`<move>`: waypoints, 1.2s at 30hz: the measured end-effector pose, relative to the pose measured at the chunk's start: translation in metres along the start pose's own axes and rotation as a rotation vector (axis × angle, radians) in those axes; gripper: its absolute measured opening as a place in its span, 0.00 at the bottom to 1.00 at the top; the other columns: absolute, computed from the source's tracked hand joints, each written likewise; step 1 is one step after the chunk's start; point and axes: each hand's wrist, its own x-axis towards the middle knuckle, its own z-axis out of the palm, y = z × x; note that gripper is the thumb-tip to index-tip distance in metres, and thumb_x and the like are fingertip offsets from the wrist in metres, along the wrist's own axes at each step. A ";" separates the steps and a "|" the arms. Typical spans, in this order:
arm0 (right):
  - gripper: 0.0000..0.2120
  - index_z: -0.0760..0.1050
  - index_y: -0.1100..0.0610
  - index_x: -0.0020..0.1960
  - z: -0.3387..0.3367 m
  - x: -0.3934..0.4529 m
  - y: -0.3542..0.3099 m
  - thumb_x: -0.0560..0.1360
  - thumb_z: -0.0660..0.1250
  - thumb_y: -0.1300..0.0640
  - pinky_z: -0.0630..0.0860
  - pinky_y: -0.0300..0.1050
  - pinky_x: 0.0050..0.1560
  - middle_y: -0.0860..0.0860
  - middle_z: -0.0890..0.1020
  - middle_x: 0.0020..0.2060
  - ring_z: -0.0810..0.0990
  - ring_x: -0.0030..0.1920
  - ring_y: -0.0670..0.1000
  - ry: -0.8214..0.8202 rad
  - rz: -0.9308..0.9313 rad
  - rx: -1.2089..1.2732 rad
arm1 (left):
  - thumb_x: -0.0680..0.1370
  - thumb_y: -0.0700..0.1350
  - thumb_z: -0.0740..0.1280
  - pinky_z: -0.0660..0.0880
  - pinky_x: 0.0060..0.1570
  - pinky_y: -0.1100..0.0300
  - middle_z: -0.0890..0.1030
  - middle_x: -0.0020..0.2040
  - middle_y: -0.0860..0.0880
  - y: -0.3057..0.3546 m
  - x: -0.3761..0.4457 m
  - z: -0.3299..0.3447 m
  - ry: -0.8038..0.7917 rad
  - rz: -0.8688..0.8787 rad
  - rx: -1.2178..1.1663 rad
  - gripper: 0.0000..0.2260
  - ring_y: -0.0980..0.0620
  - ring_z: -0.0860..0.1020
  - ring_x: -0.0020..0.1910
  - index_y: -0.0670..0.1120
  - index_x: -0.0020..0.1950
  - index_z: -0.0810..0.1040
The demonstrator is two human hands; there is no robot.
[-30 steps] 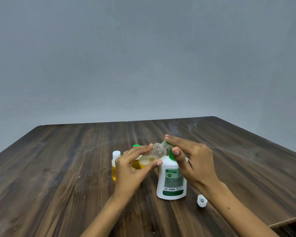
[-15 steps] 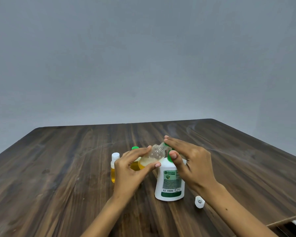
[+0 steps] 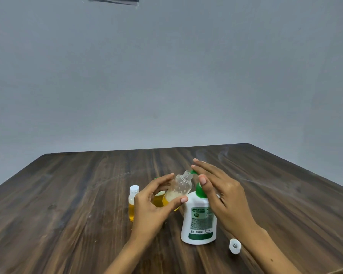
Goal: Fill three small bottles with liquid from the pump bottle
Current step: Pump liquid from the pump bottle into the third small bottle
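Right hand [image 3: 224, 196] higher; loose cap [image 3: 235, 246] beside pump bottle [image 3: 199, 220]

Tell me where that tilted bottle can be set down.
Bare table lies left of the capped small bottle, and wide behind the pump bottle. Crowded: between capped bottle and pump bottle, and by the loose cap under the right hand.

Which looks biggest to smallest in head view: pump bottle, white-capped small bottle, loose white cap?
1. pump bottle
2. white-capped small bottle
3. loose white cap, smallest though nearest the camera
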 end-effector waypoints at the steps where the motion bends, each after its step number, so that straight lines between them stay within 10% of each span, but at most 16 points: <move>1: 0.23 0.78 0.50 0.63 0.000 0.000 -0.001 0.81 0.52 0.40 0.76 0.47 0.60 0.41 0.76 0.64 0.73 0.65 0.40 -0.004 -0.008 -0.009 | 0.63 0.49 0.79 0.78 0.53 0.64 0.84 0.53 0.58 0.000 -0.001 -0.001 -0.008 0.002 0.000 0.23 0.57 0.82 0.54 0.53 0.57 0.81; 7: 0.21 0.79 0.53 0.61 -0.003 -0.001 -0.007 0.81 0.53 0.44 0.74 0.39 0.56 0.44 0.78 0.61 0.75 0.61 0.40 -0.026 -0.044 -0.126 | 0.67 0.54 0.78 0.79 0.56 0.53 0.83 0.53 0.52 0.004 -0.003 -0.003 -0.033 0.007 0.041 0.21 0.50 0.81 0.56 0.49 0.58 0.82; 18: 0.21 0.76 0.54 0.65 -0.002 -0.001 -0.011 0.80 0.53 0.46 0.65 0.25 0.60 0.45 0.76 0.64 0.72 0.64 0.41 -0.094 -0.021 -0.140 | 0.66 0.50 0.78 0.79 0.54 0.62 0.84 0.54 0.58 0.009 -0.001 0.002 0.009 0.038 0.084 0.23 0.58 0.82 0.54 0.50 0.60 0.82; 28: 0.20 0.79 0.59 0.61 0.004 -0.008 -0.008 0.79 0.54 0.51 0.72 0.38 0.60 0.49 0.80 0.60 0.76 0.62 0.44 -0.004 -0.080 -0.125 | 0.62 0.54 0.77 0.70 0.52 0.78 0.82 0.51 0.62 0.014 -0.009 0.004 0.087 0.097 0.149 0.24 0.74 0.76 0.54 0.46 0.56 0.84; 36: 0.20 0.80 0.58 0.60 0.002 -0.003 -0.004 0.80 0.52 0.52 0.72 0.35 0.59 0.47 0.80 0.59 0.76 0.61 0.42 0.019 -0.105 -0.020 | 0.63 0.49 0.82 0.80 0.51 0.61 0.86 0.52 0.52 0.004 -0.015 0.006 0.165 0.128 0.111 0.24 0.59 0.83 0.52 0.41 0.55 0.85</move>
